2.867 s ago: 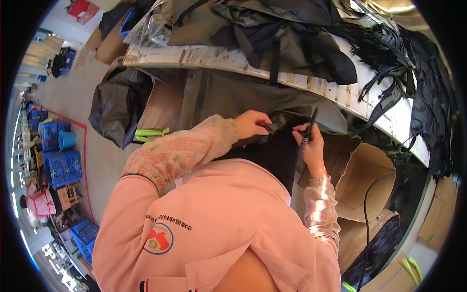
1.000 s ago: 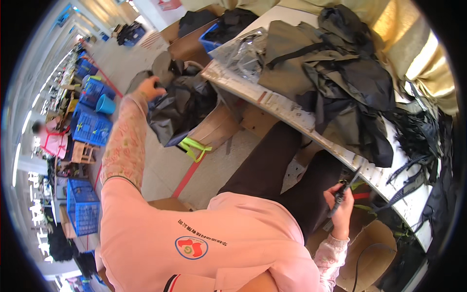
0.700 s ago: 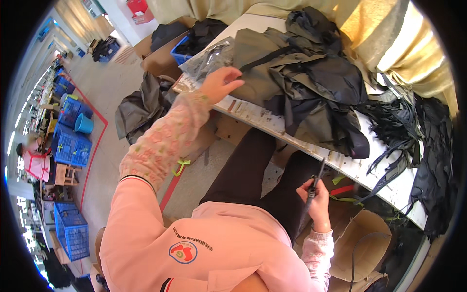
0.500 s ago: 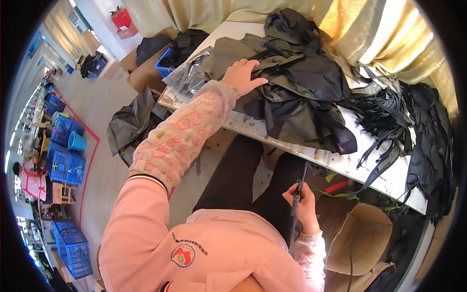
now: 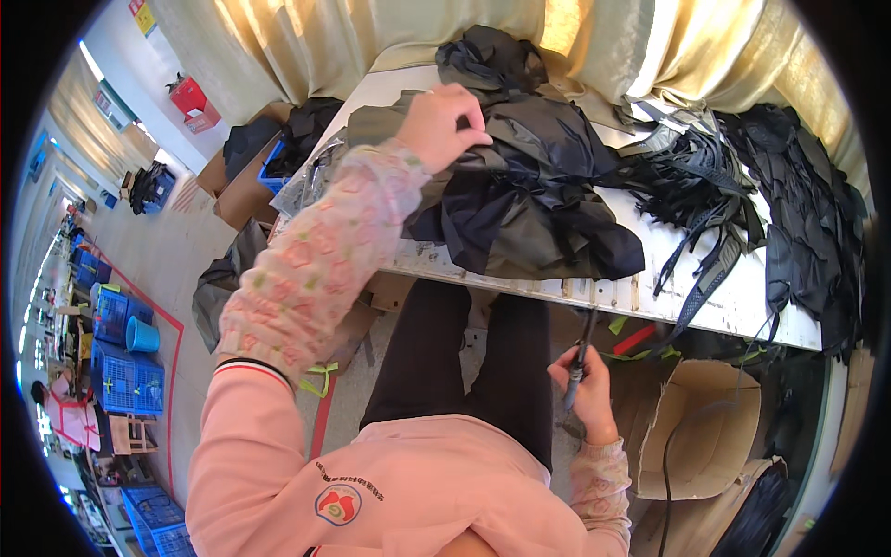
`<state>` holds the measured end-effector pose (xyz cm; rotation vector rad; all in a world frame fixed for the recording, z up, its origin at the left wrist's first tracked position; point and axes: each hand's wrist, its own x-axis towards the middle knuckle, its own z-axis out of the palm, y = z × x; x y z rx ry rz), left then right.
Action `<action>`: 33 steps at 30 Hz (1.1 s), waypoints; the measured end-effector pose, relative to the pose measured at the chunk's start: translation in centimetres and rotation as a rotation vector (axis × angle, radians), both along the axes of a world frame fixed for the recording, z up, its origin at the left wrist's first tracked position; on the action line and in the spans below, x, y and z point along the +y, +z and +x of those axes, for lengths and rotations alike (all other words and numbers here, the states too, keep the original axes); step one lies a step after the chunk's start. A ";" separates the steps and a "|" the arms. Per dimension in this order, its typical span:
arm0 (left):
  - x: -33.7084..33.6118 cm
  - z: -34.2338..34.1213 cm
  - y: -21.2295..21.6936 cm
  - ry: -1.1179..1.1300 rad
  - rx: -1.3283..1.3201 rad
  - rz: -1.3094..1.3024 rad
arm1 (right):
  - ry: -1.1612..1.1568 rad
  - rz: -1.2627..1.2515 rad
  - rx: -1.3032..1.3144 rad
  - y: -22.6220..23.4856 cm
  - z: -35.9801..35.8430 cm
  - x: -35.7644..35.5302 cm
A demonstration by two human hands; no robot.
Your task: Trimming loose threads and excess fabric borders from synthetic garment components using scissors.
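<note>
On the white table [image 5: 682, 269] a heap of thin black and olive fabric [image 5: 529, 200] lies crumpled, partly hanging over the front edge. My left hand [image 5: 441, 128] is above the heap's left part, fingers curled toward the thumb. It appears to pinch the fabric, though the fingertips partly hide the contact. Low at the right, in front of the table edge, my right hand [image 5: 590, 395] is closed around a slim dark tool [image 5: 577, 367]. The tool has a long narrow end pointing up toward the table; its exact kind is unclear.
Black straps [image 5: 696, 176] are bunched to the heap's right, beside stacked black fabric pieces [image 5: 798, 195]. An open cardboard box [image 5: 701, 432] with a black cable stands below right. More dark fabric and a box [image 5: 243, 190] are at the left. Curtains [image 5: 353, 37] hang behind the table.
My left hand has gone from spread fingers on the fabric to curled fingers, raised somewhat. The view has shifted. My right hand keeps its hold on the tool.
</note>
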<state>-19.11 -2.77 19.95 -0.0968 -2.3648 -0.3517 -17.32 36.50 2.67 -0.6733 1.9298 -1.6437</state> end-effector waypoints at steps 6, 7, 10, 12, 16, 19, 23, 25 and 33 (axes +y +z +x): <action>6.8 9.0 5.8 -0.388 -0.297 0.216 | -0.318 -0.249 0.122 2.6 -1.9 1.0; 8.0 10.4 5.5 -0.443 -0.329 0.145 | -0.358 -0.198 0.169 2.6 -2.2 1.4; 10.8 15.0 2.6 -0.639 -0.508 0.158 | -0.374 -0.303 0.251 1.7 -3.1 1.2; 11.8 17.0 -0.4 -0.703 -0.666 0.195 | -0.344 -0.317 0.277 1.0 -3.6 0.4; 12.9 18.2 -6.8 -0.766 -0.987 0.399 | -0.367 -0.132 0.098 0.3 -3.3 -1.9; 13.9 16.6 -10.2 -0.524 -0.634 0.485 | -0.370 -0.159 -0.031 -0.9 -2.6 -3.2; 14.3 14.0 -16.0 -0.322 -0.644 0.576 | -0.352 -0.195 -0.016 0.8 -1.3 -3.6; 15.7 13.8 -16.4 -0.358 -1.059 0.758 | -0.345 -0.210 0.077 3.8 -0.7 -3.3; 16.7 16.0 -15.4 -0.730 -1.403 0.610 | -0.655 -0.227 0.454 13.7 -1.7 4.9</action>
